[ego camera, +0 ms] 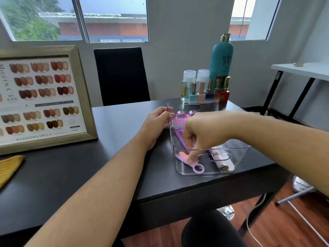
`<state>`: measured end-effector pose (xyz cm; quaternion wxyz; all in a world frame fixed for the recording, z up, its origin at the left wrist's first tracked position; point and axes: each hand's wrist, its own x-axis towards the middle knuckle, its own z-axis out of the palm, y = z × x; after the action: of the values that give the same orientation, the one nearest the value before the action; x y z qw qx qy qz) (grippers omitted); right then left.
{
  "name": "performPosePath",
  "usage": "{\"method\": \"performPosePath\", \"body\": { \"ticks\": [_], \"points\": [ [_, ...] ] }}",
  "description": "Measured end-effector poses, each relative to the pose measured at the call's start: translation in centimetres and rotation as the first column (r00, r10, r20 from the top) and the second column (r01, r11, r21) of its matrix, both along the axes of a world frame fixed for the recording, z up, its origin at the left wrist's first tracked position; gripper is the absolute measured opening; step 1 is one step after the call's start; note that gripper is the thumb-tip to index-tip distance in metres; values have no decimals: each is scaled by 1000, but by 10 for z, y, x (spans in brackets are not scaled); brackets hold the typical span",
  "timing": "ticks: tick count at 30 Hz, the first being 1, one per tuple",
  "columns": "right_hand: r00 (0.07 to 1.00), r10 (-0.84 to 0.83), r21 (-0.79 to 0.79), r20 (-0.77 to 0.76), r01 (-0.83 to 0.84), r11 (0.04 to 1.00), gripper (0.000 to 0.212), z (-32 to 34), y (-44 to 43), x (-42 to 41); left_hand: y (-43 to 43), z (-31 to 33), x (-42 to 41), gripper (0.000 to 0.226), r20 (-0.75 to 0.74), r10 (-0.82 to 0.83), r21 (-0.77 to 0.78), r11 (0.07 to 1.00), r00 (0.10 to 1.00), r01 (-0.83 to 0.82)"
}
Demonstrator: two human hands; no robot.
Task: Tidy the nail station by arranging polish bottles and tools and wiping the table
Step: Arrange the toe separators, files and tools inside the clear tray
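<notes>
Lilac tool (193,165) lies diagonal in clear bin (237,154), ring end toward you. Your right hand (204,132) grip pinches it narrowly; left hand (156,121) clasps bin's rim.

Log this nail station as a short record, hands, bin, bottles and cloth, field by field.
left hand: grips left wall of clear bin
right hand: inside bin, pinches purple tool
bin contents: pink brushes, purple tool, pale cylindrical device
polish bottles: upright row at back of table
yellow cloth: on table, far left, untouched
</notes>
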<state>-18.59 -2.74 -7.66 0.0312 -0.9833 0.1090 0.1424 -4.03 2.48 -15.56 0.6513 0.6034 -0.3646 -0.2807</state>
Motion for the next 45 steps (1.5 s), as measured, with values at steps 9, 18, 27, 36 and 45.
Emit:
{"method": "performPosePath", "body": {
  "ticks": [9, 18, 27, 36, 45],
  "points": [
    [998, 31, 17, -63, -30, 999, 28, -4, 4, 0, -1, -1, 0, 30, 6, 2, 1, 1000, 1000, -2],
    [997, 62, 132, -37, -57, 990, 23, -6, 1, -1, -1, -3, 1, 28, 15, -6, -6, 1000, 1000, 6],
    [998, -7, -10, 60, 8, 1000, 20, 8, -26, -3, -1, -3, 2, 28, 16, -11, -1, 1000, 1000, 11],
    [994, 77, -62, 84, -72, 995, 20, -9, -14, 6, -1, -2, 2, 25, -3, -18, -18, 1000, 1000, 18],
    [985, 37, 105, 168, -56, 993, 20, -14, -9, 15, 0, -3, 2, 24, 23, -20, -10, 1000, 1000, 20]
  ]
}}
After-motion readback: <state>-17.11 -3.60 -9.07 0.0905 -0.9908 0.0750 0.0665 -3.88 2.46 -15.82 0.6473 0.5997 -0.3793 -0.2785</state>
